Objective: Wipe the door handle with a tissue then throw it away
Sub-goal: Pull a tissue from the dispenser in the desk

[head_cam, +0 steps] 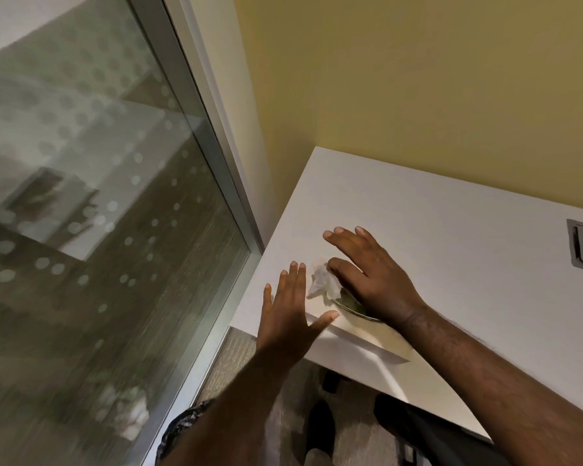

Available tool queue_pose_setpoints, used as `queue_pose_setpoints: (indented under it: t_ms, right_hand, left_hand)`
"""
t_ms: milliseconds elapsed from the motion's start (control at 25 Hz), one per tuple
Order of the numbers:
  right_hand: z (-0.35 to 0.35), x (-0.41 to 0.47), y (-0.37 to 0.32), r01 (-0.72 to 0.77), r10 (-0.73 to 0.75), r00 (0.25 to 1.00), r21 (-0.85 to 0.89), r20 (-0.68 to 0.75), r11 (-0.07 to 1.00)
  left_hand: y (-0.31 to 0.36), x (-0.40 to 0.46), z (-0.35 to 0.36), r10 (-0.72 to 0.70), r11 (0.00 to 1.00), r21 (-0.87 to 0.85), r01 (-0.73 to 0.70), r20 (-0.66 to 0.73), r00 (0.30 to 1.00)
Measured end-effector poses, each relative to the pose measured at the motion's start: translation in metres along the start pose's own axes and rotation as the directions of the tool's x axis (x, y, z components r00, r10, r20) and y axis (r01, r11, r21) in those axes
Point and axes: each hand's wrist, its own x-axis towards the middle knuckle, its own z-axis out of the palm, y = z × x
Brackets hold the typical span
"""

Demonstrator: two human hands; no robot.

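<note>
Two hands are being spread open over a desk (451, 230): left hand (290, 317), right hand (367, 274), with a tissue (323, 282) lying unheld between. If brushed, it risks being knocked past the hole (354, 307).

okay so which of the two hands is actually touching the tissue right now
The right hand: its curled finger presses against the crumpled tissue over the round opening in the white counter. The left hand is spread flat beside it, apparently clear of the tissue.

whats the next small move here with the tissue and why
Probably close the right hand thumb and fingers on the crumpled tissue. It lies on the white desk by a round opening, both hands are spread open, and the left hand holds nothing.
</note>
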Motion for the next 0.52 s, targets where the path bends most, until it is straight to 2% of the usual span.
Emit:
queue_pose_setpoints:
  t_ms: [120,240,280,400,520]
  right_hand:
    - [0.008,0.005,-0.034,0.014,-0.014,1.0,0.115,0.0,0.993]
    - [0.019,0.005,-0.078,0.107,-0.108,0.994,0.144,0.001,0.984]
    - [0.026,0.004,-0.096,0.183,-0.187,0.982,0.143,0.017,0.973]
    - [0.055,-0.004,-0.138,0.528,-0.53,0.848,0.111,-0.013,0.842]
    - [0.079,-0.013,-0.199,0.671,-0.671,0.738,0.169,-0.066,0.722]
  left_hand:
    - [-0.006,-0.027,-0.027,-0.032,0.997,-0.065,0.028,-0.049,0.998]
    - [-0.02,-0.069,-0.049,-0.066,0.989,-0.141,0.05,-0.112,0.992]
    - [-0.031,-0.088,-0.055,-0.094,0.984,-0.167,0.07,-0.143,0.985]
    - [-0.062,-0.148,-0.065,-0.173,0.965,-0.242,0.104,-0.283,0.944]
    - [-0.09,-0.218,-0.076,-0.312,0.934,-0.296,0.201,-0.398,0.863]
